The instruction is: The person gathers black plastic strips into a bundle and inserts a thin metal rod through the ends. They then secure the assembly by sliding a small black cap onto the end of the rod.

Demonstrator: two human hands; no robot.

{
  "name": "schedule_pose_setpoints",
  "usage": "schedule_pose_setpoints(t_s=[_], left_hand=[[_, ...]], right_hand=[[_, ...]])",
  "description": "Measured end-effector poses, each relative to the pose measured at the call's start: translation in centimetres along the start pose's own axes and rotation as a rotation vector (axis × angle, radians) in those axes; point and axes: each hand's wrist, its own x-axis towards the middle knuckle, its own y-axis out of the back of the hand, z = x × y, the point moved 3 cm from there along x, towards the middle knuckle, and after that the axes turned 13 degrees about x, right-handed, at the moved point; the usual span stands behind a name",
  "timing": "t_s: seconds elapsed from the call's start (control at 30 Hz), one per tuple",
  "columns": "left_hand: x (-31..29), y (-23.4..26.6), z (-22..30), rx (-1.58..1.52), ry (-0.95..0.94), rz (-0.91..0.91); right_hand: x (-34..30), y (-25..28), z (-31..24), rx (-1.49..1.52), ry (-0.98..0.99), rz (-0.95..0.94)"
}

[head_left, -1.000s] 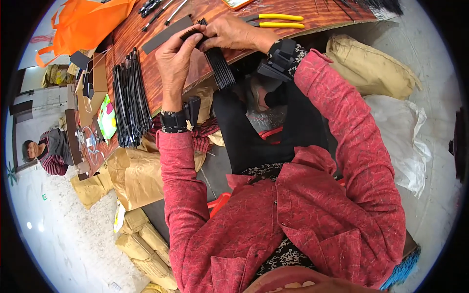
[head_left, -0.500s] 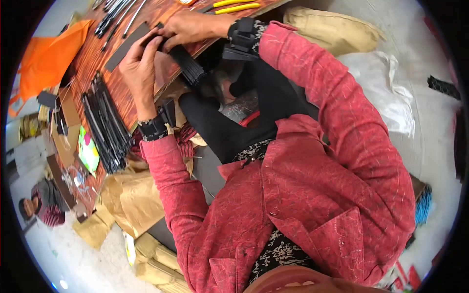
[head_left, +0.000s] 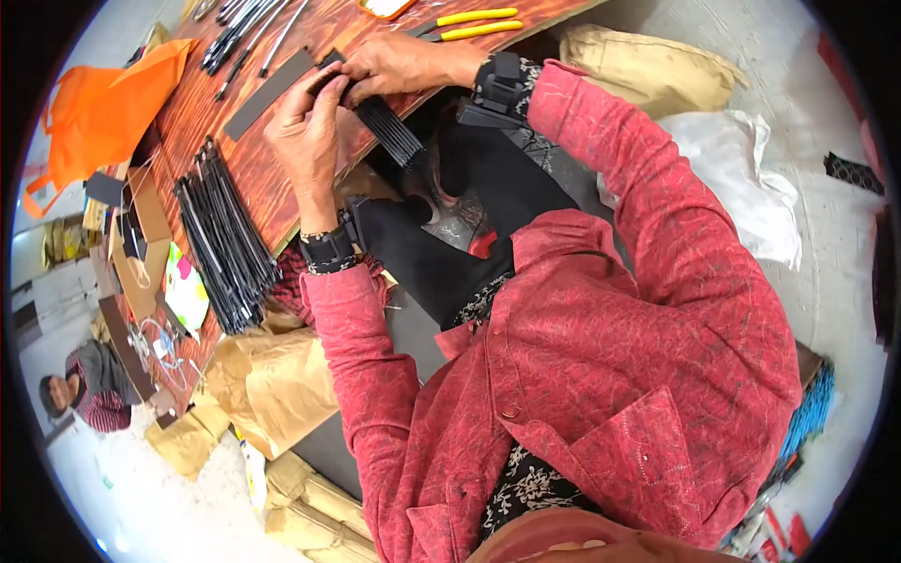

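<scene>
My left hand (head_left: 308, 136) and my right hand (head_left: 399, 68) meet at the table edge, both closed on a bundle of thin black rods (head_left: 392, 133). The rods lie side by side and slant down past the edge over my lap. A dark band appears to go round their upper end; my fingers hide part of it. Flat on the table beside my left hand is a dark grey strip (head_left: 267, 94). A larger pile of black rods (head_left: 223, 239) lies to the left of my left wrist.
Yellow-handled pliers (head_left: 477, 24) lie beyond my right hand. More rods (head_left: 251, 33) and an orange bag (head_left: 113, 122) are at the far left. Brown paper (head_left: 272, 380) is beside my left arm, with a cardboard box (head_left: 150, 272) beyond. Another person (head_left: 89, 389) is at the left.
The whole view has shifted, so table and hands appear farther right. Both hands keep hold of the bundle, and its rods show somewhat more plainly below my fingers.
</scene>
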Motion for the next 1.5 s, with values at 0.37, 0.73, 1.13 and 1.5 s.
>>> schedule_pose_setpoints(t_s=[0.37,0.73,1.13,1.5], left_hand=[[0.3,0.2,1.3,0.017,0.074,-0.003],[-0.8,-0.2,1.5,0.015,0.11,0.026],[-0.6,-0.2,1.5,-0.012,0.113,0.059],[-0.8,0.4,1.5,-0.004,0.134,0.056]], right_hand=[[0.8,-1.0,1.0,0.089,0.055,0.096],[-0.9,2.6,-0.8,0.202,0.122,0.071],[0.4,10.5,9.6,-0.416,-0.025,0.255],[1.6,8.7,7.8,-0.848,-0.157,0.124]])
